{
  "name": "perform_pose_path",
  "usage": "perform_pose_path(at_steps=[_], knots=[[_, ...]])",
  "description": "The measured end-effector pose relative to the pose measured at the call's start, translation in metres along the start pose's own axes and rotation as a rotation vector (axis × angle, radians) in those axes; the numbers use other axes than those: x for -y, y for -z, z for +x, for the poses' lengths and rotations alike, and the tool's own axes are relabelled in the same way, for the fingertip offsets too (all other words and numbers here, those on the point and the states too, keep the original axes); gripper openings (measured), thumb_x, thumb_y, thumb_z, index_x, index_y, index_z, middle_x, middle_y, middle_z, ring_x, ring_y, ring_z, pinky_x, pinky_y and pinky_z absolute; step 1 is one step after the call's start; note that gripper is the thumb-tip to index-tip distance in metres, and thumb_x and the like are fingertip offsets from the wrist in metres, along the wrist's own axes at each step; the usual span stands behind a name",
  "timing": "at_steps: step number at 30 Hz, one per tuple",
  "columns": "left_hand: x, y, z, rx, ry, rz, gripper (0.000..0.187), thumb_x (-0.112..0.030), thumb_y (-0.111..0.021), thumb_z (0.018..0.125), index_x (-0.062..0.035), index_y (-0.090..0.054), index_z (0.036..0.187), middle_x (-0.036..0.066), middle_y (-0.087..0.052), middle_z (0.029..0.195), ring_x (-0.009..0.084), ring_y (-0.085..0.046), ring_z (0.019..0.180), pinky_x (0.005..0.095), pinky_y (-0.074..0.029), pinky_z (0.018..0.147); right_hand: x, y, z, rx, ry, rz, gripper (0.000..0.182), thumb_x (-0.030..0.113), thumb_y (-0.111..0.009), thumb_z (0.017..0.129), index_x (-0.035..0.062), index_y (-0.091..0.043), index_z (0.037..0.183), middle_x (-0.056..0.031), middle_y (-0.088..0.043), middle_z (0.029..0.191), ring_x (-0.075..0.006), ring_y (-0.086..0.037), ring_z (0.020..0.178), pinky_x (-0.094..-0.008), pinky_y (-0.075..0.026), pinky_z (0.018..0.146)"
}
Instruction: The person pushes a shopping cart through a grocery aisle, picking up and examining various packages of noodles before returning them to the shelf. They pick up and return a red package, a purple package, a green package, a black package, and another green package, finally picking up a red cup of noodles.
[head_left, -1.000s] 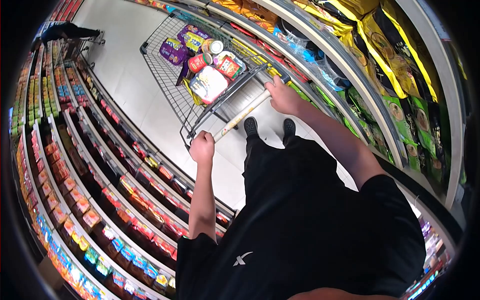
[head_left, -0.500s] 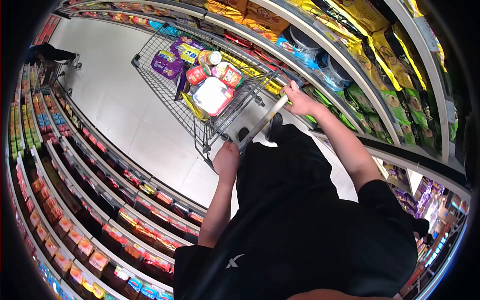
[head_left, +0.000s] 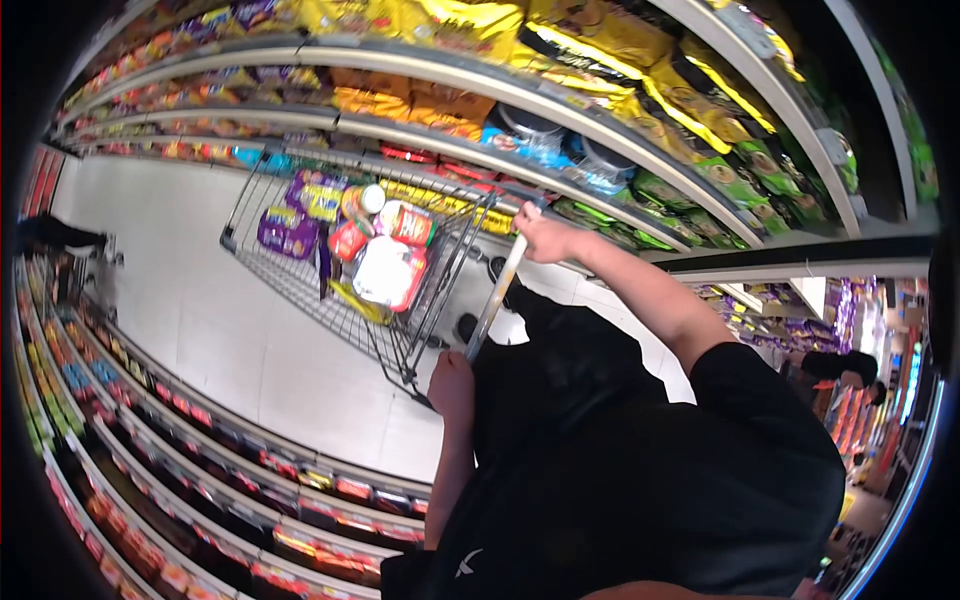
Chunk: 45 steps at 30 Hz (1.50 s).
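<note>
A wire shopping cart (head_left: 335, 322) stands in front of me, and both my hands are closed around its pale push handle (head_left: 497, 295). My left hand (head_left: 452, 385) grips the near-left end. At the far-right end, close to the shelf, is my right hand (head_left: 545, 236), its fingers wrapped over the bar. Inside the basket lie purple snack packs (head_left: 287, 232), a jar with a pale lid (head_left: 372, 198), a red container (head_left: 348, 240), a red-and-white cup (head_left: 410, 226) and a white-topped package with red sides (head_left: 390, 273). A yellow pack (head_left: 357, 303) rests by the cart's left side.
Shelves with yellow noodle packs (head_left: 460, 30), blue packs (head_left: 560, 150) and green packs (head_left: 715, 180) run close along the cart's right. Lower shelves (head_left: 230, 450) line the left. Pale floor (head_left: 180, 270) stretches ahead, where a person in dark clothes (head_left: 60, 237) stands. Another person (head_left: 840, 368) is behind me.
The view has turned, so the cart appears farther left and lower, and more of the right-hand shelf shows. Both hands stay on the handle. The basket's contents look the same.
</note>
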<state>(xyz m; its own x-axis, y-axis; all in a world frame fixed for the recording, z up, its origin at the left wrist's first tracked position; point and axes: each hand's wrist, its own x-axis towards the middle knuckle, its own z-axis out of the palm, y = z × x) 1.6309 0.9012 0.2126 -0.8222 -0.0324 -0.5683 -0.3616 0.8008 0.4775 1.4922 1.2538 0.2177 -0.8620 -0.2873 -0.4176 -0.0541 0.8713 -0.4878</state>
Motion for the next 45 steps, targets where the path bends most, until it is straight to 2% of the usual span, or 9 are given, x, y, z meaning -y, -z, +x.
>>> perform_pose_path(at_steps=[10,12,16,20,22,26,30,33,45], knots=[[0.032,-0.012,0.018,0.088,-0.024,-0.052,0.052,-0.045,-0.036,0.109,-0.0058,-0.07,0.1,0.02,-0.076,0.094,0.0454,-0.073,0.088,0.058,-0.054,0.078,0.051,-0.005,-0.021,0.118,-0.094,0.02,0.052,0.005,-0.063,0.092,0.0039,-0.051,0.142,-0.0271,-0.042,0.146,-0.0452,-0.067,0.109,-0.0502,-0.056,0.097],[0.012,0.009,0.007,0.173,-0.008,-0.14,0.056,-0.046,-0.035,0.11,-0.0032,-0.069,0.1,0.018,-0.075,0.09,0.0402,-0.074,0.084,0.0547,-0.055,0.077,0.048,-0.03,-0.037,-0.091,0.187,0.117,0.048,0.009,-0.064,0.095,0.0049,-0.053,0.141,-0.0245,-0.047,0.145,-0.0439,-0.067,0.111,-0.0497,-0.055,0.098],[0.043,-0.016,0.035,0.313,0.104,-0.428,0.056,-0.044,-0.038,0.112,0.0039,-0.067,0.104,0.02,-0.073,0.083,0.0391,-0.073,0.077,0.0511,-0.055,0.076,0.072,0.036,-0.086,-0.239,0.246,0.22,0.039,0.009,-0.061,0.1,0.0039,-0.058,0.139,-0.0169,-0.064,0.134,-0.0371,-0.066,0.121,-0.0448,-0.054,0.103],[0.026,0.002,0.039,0.239,-0.216,-0.171,0.053,-0.042,-0.041,0.113,0.0068,-0.064,0.109,0.026,-0.072,0.09,0.0397,-0.072,0.082,0.0489,-0.054,0.08,0.073,0.127,-0.15,-0.509,0.098,0.286,0.027,0.014,-0.061,0.102,0.0036,-0.068,0.126,-0.0178,-0.073,0.117,-0.0393,-0.07,0.112,-0.0468,-0.056,0.098],[-0.008,0.013,0.027,0.051,-0.336,-0.112,0.051,-0.04,-0.045,0.113,0.0072,-0.062,0.111,0.029,-0.071,0.1,0.0402,-0.07,0.09,0.0474,-0.053,0.084,0.056,0.161,-0.184,-0.777,0.127,0.183,0.022,0.012,-0.063,0.102,0.0027,-0.071,0.121,-0.0156,-0.075,0.109,-0.0364,-0.073,0.105,-0.0451,-0.058,0.092],[-0.023,-0.018,0.063,0.167,-0.324,-0.381,0.047,-0.037,-0.055,0.112,0.0083,-0.056,0.126,0.028,-0.07,0.108,0.0408,-0.068,0.1,0.0488,-0.052,0.092,0.04,0.235,-0.275,-1.27,0.018,0.055,0.019,0.006,-0.064,0.1,0.0025,-0.073,0.117,-0.0138,-0.075,0.106,-0.0296,-0.074,0.1,-0.0401,-0.059,0.089],[-0.07,-0.026,0.053,0.143,-0.55,0.165,0.072,-0.039,-0.07,0.102,0.0105,-0.042,0.147,0.035,-0.05,0.144,0.0485,-0.058,0.128,0.0506,-0.049,0.108,0.028,0.293,-0.364,-1.582,-0.098,-0.148,0.016,0.007,-0.064,0.101,0.0019,-0.072,0.114,-0.0136,-0.073,0.106,-0.03,-0.072,0.1,-0.041,-0.057,0.09],[-0.089,-0.038,0.044,0.165,-0.455,0.298,0.086,-0.04,-0.075,0.097,0.0106,-0.033,0.152,0.037,-0.046,0.146,0.0524,-0.053,0.134,0.0528,-0.047,0.113,-0.004,0.323,-0.41,-1.599,-0.185,-0.483,0.018,0.013,-0.065,0.102,0.0024,-0.072,0.114,-0.0135,-0.07,0.112,-0.0314,-0.065,0.11,-0.0422,-0.051,0.098],[-0.088,-0.04,0.046,0.165,-0.377,0.464,0.096,-0.037,-0.079,0.093,0.0057,-0.023,0.158,0.033,-0.046,0.15,0.0529,-0.051,0.136,0.0558,-0.046,0.114,-0.046,0.377,-0.401,-1.221,-0.111,-0.647,0.021,0.025,-0.066,0.105,0.0053,-0.072,0.103,-0.0069,-0.065,0.109,-0.0279,-0.063,0.106,-0.0437,-0.051,0.093]])
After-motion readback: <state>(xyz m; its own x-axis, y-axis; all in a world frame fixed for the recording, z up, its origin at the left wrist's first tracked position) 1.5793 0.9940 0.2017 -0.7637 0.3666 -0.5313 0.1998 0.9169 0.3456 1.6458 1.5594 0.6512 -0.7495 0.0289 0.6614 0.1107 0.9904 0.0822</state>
